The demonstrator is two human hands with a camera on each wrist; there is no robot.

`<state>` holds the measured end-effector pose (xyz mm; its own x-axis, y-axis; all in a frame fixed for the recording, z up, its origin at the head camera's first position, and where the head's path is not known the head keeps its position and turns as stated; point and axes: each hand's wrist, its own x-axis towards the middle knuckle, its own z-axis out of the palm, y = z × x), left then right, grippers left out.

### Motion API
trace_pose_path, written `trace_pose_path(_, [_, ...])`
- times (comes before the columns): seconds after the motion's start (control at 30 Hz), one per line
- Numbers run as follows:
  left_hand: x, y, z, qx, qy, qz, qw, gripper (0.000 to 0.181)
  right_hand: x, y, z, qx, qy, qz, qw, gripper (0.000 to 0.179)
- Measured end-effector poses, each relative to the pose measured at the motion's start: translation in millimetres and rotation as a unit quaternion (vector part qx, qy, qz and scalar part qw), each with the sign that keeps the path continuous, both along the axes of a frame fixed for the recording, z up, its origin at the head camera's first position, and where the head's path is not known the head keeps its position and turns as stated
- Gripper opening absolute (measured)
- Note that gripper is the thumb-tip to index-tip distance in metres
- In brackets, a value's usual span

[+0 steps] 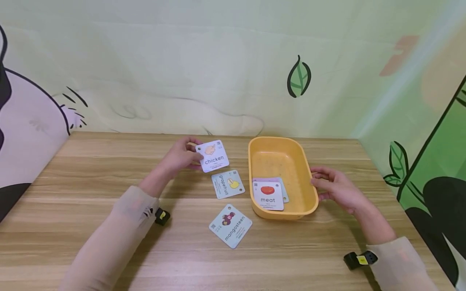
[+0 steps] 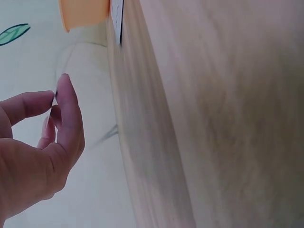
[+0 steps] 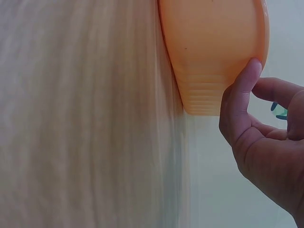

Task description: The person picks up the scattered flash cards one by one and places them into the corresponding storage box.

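Observation:
My left hand (image 1: 185, 155) pinches a small white chicken card (image 1: 212, 156) by its left edge, above the tabletop. In the left wrist view the thumb and fingertips of that hand (image 2: 52, 128) meet at a thin dark edge. Just nearer to me lies a pale blue grapefruit card (image 1: 227, 184), and below it a mangosteen card (image 1: 231, 226), turned at an angle. My right hand (image 1: 333, 184) holds the right side of a yellow plastic basin (image 1: 256, 157), its thumb against the outer wall by the rim in the right wrist view.
Inside the basin, at its near left, a meat card (image 1: 268, 196) overlaps other cards. The wood-grain table (image 1: 291, 250) runs back to a pale wall covering (image 1: 182, 81) printed with cartoon shapes. Small black devices sit on both sleeves.

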<state>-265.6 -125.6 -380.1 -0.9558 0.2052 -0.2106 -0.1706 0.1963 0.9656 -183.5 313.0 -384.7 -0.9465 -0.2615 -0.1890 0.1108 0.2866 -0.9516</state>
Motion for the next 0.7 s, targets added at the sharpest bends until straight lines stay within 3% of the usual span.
trace_pose_path(0.7, [33.8, 15.1, 10.8, 0.08, -0.012, -0.032, 0.9962, 0.046, 0.0, 0.4, 0.0, -0.001, -0.001, 0.001, 1.0, 0.057])
